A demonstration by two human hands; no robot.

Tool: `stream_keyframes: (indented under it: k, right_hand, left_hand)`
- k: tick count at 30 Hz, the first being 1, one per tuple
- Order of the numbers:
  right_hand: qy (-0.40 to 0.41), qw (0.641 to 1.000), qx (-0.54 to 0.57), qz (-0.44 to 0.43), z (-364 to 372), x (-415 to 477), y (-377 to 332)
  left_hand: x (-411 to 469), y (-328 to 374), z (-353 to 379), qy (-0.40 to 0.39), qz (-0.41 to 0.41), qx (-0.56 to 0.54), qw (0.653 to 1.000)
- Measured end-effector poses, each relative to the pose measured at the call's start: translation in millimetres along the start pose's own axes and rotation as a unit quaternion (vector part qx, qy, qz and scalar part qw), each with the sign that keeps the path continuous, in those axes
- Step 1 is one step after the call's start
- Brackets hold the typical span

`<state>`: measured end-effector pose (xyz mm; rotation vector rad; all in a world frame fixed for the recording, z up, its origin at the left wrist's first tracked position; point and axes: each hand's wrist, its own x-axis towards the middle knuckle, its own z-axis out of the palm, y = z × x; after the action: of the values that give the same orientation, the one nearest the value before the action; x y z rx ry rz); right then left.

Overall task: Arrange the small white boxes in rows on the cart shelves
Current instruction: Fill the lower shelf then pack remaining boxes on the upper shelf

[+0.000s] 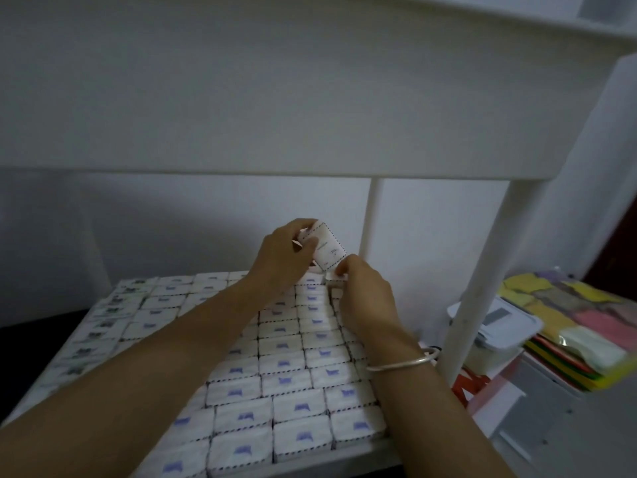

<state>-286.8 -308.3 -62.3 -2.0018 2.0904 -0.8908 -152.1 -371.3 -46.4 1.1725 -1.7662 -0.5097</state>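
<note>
Single head-worn wide-angle view; faces forward and down; sits close above lower shelf [384, 451], beneath upper shelf [241, 98].

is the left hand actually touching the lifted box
Touching. The head view shows the left hand gripping the lifted box: the thumb lies across its near face and the fingers curl over its top edge.
</note>
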Motion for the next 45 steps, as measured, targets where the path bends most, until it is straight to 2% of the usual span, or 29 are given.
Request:
stream_keyframes:
  k: [4,14,21,29,32,35,37,39,45]
  right_hand:
    - [0.004,1.0,0.001,0.008,2,1,2]
    - [0.012,0.999,-0.002,0.051,-2,-1,1]
    - [0.106,0.991,-0.028,0.078,-5,-3,2]
    - [0.097,0.992,-0.028,0.079,-2,-2,4]
    - [0.101,0.992,-0.03,0.075,-1,-1,5]
    - [0.1,0.992,-0.029,0.071,-1,-2,2]
    - [0.103,0.993,-0.026,0.061,-3,-3,-2]
    - [0.097,0.994,-0.03,0.032,-7,-6,-7]
    - [0.03,0.994,-0.018,-0.1,-23,-31,-51]
  left_hand:
    - [-1,-1,1,-0.033,0.039,0.043,0.998]
    - [2,2,9,-0.052,0.029,0.1,0.993]
    - [12,6,5,-0.124,0.012,0.12,0.985]
    - [10,8,18,-0.208,0.078,0.261,0.939]
    - [4,4,22,-0.183,0.114,0.297,0.93]
    - [-4,7,15,-0.183,0.112,0.337,0.917]
    - [-15,12,4,-0.194,0.101,0.343,0.913]
    - [-32,20,-13,-0.182,0.082,0.322,0.925]
    - [-113,47,-88,-0.136,0.052,0.262,0.954]
